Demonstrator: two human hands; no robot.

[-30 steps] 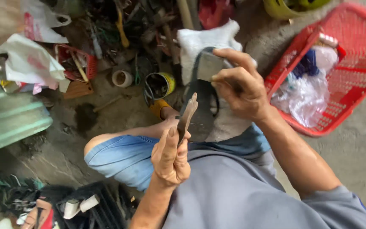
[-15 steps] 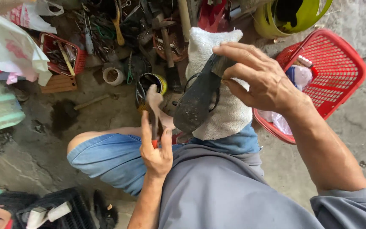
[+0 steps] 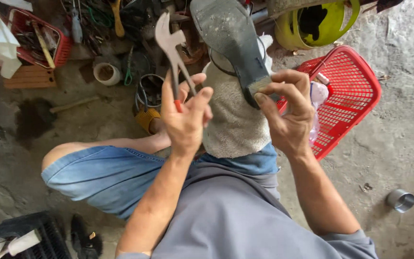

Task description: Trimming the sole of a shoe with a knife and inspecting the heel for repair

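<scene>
So the left hand (image 3: 185,117) is wrapped tight around the handles of some metal lasting pliers (image 3: 171,45), jaws pointing up and away. The right hand (image 3: 288,112) pinches the heel end of a dark shoe (image 3: 231,41), sole facing up, held above a grey towel (image 3: 235,122) on the knee. Red basket (image 3: 355,96) sits just beside it.

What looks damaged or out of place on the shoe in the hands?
The shoe sole, pinched at its heel end by the right hand, looks worn and dusty, with a pale scuffed patch there. The left hand holds metal pincers upright beside it.
</scene>
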